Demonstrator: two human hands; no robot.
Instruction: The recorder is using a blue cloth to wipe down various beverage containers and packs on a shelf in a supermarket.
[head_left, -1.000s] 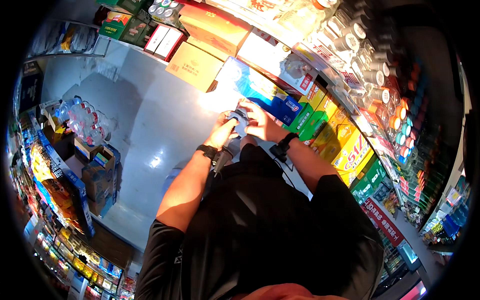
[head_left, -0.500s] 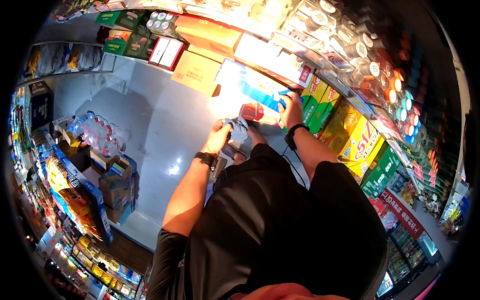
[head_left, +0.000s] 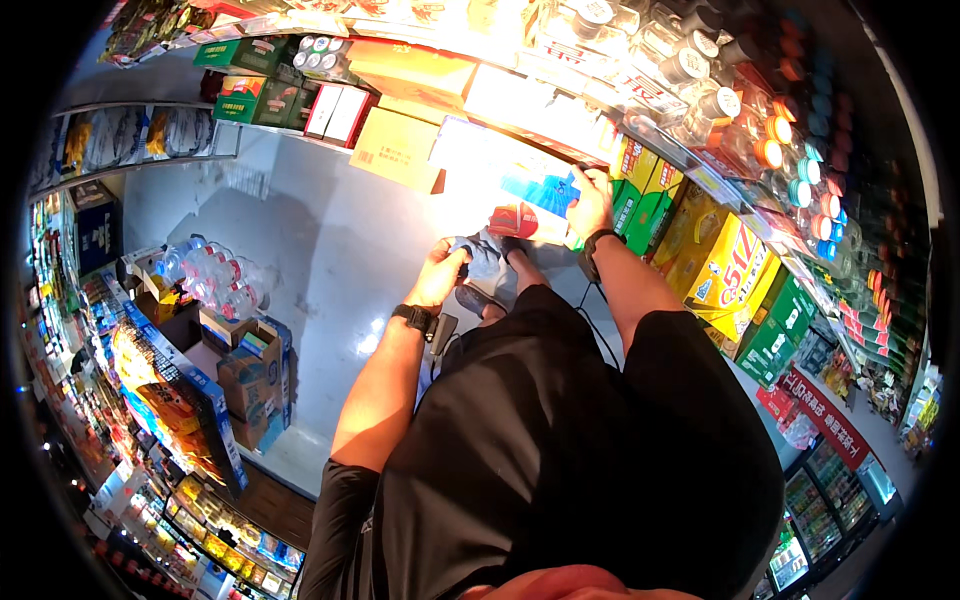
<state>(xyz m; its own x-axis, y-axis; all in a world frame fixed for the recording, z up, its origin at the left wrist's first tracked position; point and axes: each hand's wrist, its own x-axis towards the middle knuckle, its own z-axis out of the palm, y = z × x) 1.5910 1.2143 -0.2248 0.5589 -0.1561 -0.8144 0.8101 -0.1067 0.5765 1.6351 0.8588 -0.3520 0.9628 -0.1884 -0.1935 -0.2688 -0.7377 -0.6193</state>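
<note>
My left hand [head_left: 438, 277] is closed round a crumpled grey-blue cloth [head_left: 484, 260], held just above my shoes. My right hand [head_left: 592, 205] grips the right end of a pale box with blue and red print [head_left: 538, 190], fingers over its upper edge and thumb hidden. Strong light washes out much of the box, and its far side blends into the white cartons behind. Cloth and box are close together; whether they touch I cannot tell.
Ahead stand brown cartons [head_left: 395, 148] beneath a shelf of jars and bottles. Green and yellow boxes [head_left: 640, 195] line the right, beside a large yellow carton [head_left: 735, 275]. On the left, shrink-wrapped bottles [head_left: 215, 278] lie by opened cartons [head_left: 250, 375]. A black cable [head_left: 605, 335] hangs near my legs.
My right hand has shifted slightly right and up on the box end, and more of the box's printed face shows. My left hand still holds the cloth. The whole view has turned a little.
</note>
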